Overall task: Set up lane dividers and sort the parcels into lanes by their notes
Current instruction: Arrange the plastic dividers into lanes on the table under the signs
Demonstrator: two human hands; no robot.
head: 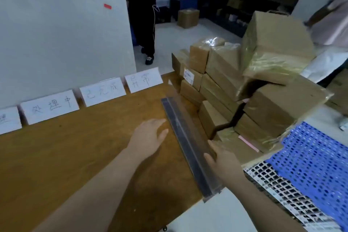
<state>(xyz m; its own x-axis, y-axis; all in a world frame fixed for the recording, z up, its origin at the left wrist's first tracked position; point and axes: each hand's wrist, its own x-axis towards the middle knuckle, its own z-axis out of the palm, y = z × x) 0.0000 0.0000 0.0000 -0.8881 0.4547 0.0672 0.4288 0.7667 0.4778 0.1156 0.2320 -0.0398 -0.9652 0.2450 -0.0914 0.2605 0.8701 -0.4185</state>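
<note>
Lane divider [183,141] along table [75,156] edge beside parcels [222,73], apparently gripped by right hand [224,158]; left hand [148,137] straight-fingered alongside.

Both bare forearms reach in from the near edge, angled toward the far right. The left hand [148,137] is flat, palm down, with its fingers straight and close together. The right hand [221,158], further right, curls fingers and thumb round a dark divider strip [180,124].
</note>
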